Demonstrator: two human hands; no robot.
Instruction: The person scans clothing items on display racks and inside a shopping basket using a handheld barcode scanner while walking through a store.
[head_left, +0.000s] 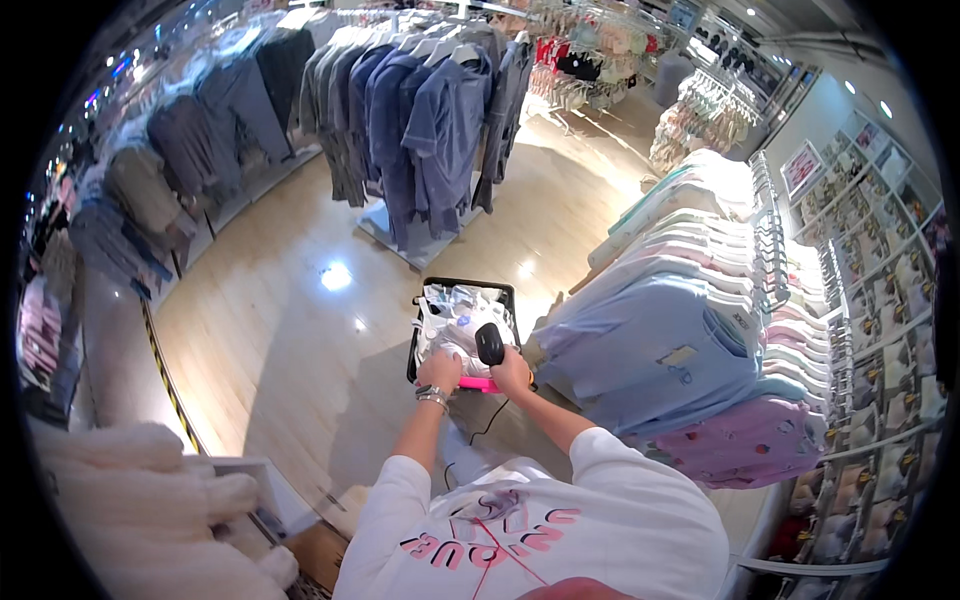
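Observation:
In front of me on the floor stands a black basket (413, 352) with a pink handle (475, 384) along its near side. White and pale packed garments (461, 322) fill it. My right hand (512, 371) grips a black handheld barcode scanner (490, 344), its head over the basket's right part. A black cable (491, 424) runs down below that hand. My left hand (440, 372), with a watch (431, 393) at the wrist, has its fingers curled on a white garment at the basket's near left; the exact pinch is hidden.
A rack of blue and grey shirts (442, 135) stands ahead. Close on my right hang pale tops (660, 337) on white hangers, beside wall-mounted underwear displays (885, 315). Fluffy cream garments (142, 517) are at lower left. Black-yellow tape (165, 382) crosses the wooden floor (277, 352).

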